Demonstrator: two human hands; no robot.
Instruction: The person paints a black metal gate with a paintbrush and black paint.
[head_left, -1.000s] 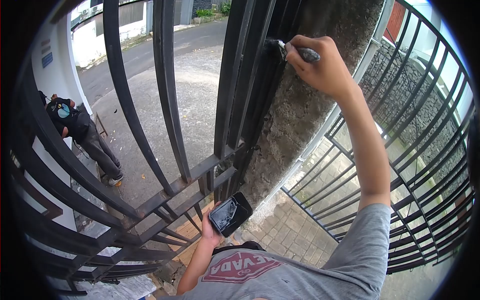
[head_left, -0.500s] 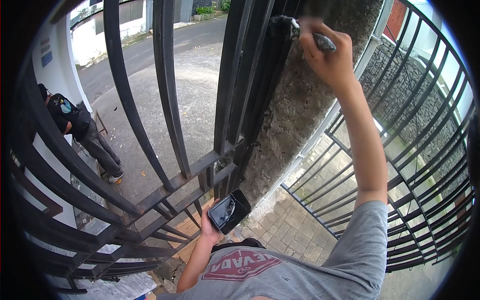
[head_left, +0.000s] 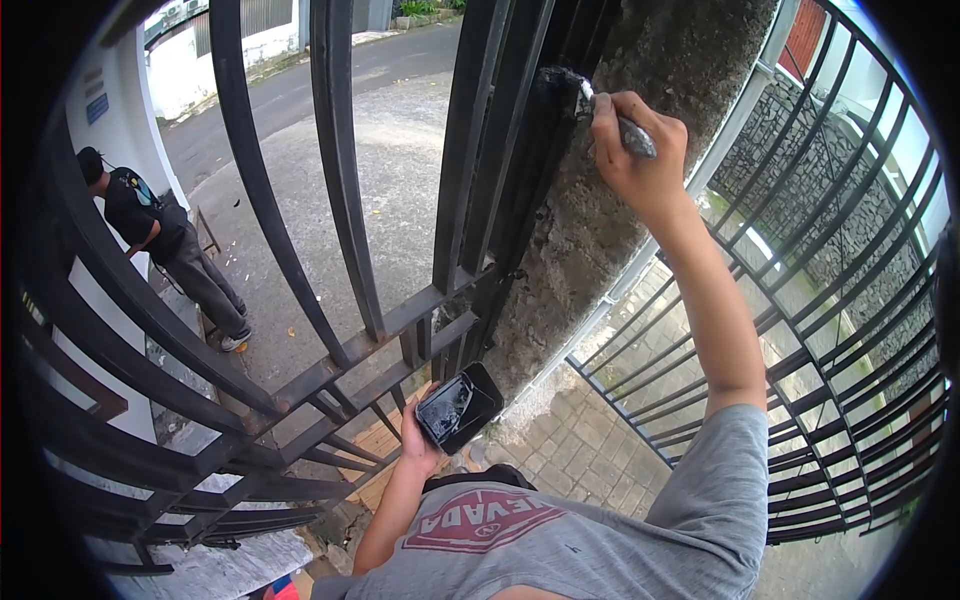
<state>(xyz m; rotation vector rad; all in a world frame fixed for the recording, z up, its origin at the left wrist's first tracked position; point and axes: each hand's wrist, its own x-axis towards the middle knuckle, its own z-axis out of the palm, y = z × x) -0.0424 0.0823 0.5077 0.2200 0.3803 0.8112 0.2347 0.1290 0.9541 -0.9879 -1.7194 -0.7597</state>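
My right hand [head_left: 643, 155] is closed round the handle of a paintbrush [head_left: 637, 139] near the top centre. The brush's dark bristles touch the black metal post [head_left: 545, 130] beside a rough concrete pillar [head_left: 590, 235]. Lower down, my left hand [head_left: 418, 437] holds a black container [head_left: 478, 400] from its left side. Dark, glossy paint with a paler patch shows inside the container. It is close to the lower part of the black gate [head_left: 395, 325].
Beyond the bars at left, another person [head_left: 170, 240] in dark clothes leans by a white wall [head_left: 115, 110]. A barred fence [head_left: 790, 310] curves along the right, over a paved floor [head_left: 580, 440]. A road [head_left: 400, 70] runs behind the gate.
My right hand and the brush have moved down along the post. My left hand and the container have hardly moved. The other person appears slightly farther right and lower, with more of the head visible.
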